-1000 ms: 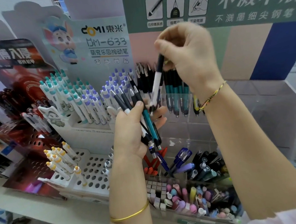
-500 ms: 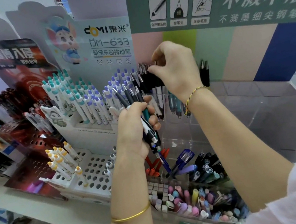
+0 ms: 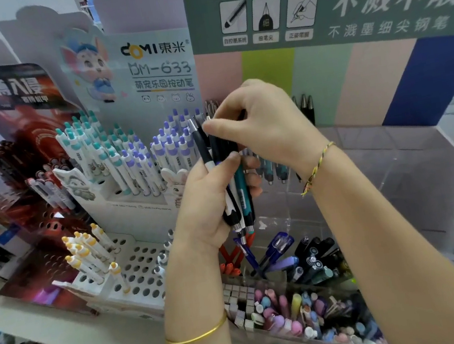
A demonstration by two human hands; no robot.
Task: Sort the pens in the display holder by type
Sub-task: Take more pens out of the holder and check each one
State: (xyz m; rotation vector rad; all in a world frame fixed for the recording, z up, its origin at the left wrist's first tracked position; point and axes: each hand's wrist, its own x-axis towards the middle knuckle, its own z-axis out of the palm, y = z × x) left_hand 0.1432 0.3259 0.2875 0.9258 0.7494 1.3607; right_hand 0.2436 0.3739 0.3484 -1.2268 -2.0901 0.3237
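Left hand [image 3: 204, 203] gripped a bundle of pens [image 3: 238, 199], fingers and thumb curled round the barrels, tips pointing down. Bundle was held mid-scene, in front of the clear acrylic display holder [image 3: 392, 167] and above its near compartments. Distinguishable in it: a black-and-white pen [image 3: 203, 150] on the left and a teal pen [image 3: 243, 195] on the right. Exact count not readable, since barrels overlapped and the palm covered their middles.

Right hand [image 3: 269, 128] was curled above the bundle, thumb and forefinger pinching the top of a dark pen [image 3: 216, 147]. Its other fingers hid the far side of that pen's top.

Behind the hands, a far row of teal-gripped pens [image 3: 273, 170] stood in the holder, mostly hidden by the right wrist; three black pen tops [image 3: 305, 106] showed to the right. Near compartments held red pens [image 3: 229, 261], dark capped pens [image 3: 312, 261] and pastel pens [image 3: 284, 311]; the right forearm covered their right part.

To the left, a white DOMI stand [image 3: 137, 203] carried teal-capped pens [image 3: 86, 144], purple-capped pens [image 3: 170, 147] and, nearer, yellow-capped pens [image 3: 86, 253]. The far-left red display [image 3: 25, 117] was blurred and cut off by the frame edge.

Gold bangle [image 3: 198, 335] on left wrist; woven cord bracelet [image 3: 317, 165] on right.
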